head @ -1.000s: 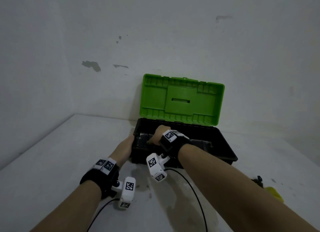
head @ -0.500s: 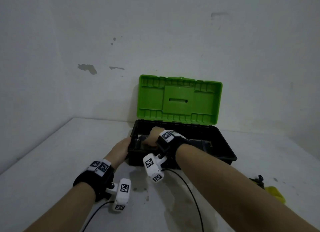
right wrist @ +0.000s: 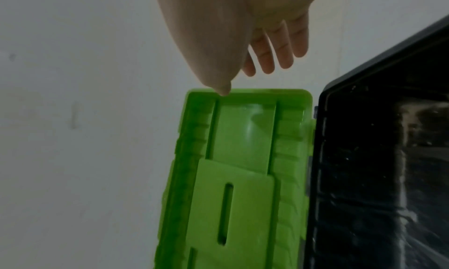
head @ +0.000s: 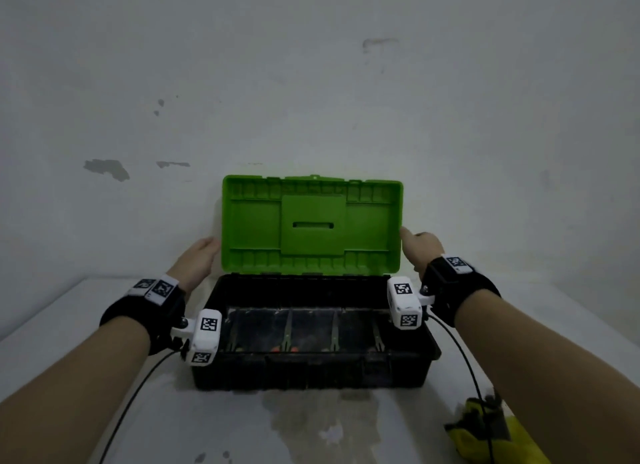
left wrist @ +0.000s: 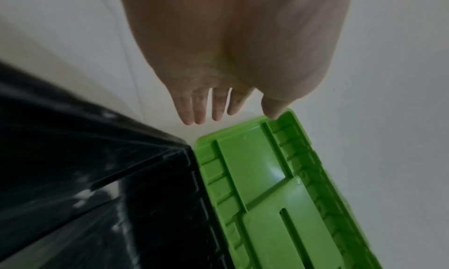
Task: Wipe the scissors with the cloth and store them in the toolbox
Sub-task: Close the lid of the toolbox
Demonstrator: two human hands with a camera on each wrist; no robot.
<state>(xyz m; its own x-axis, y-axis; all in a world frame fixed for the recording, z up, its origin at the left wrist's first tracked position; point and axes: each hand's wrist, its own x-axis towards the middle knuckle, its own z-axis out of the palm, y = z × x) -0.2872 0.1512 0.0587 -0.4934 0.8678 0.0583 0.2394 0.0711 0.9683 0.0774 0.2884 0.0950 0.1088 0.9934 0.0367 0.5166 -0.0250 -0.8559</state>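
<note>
Toolbox [head: 311, 370] long axis left-right, lid [head: 311, 221] upright; left hand [head: 197, 259] and right hand [head: 420, 247] loose-fingered at lid ends

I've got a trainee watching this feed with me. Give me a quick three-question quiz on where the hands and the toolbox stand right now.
1. True or false: the green lid is closed over the black toolbox.
2. Where is the left hand? A) inside the toolbox B) at the lid's left edge C) on the yellow cloth
3. Fill in: the right hand is at the lid's ____ edge, thumb touching the rim.

Key:
1. False; the lid stands upright and open.
2. B; its fingers are straight, thumb on the lid's rim, with no grip closed around it.
3. right
</note>
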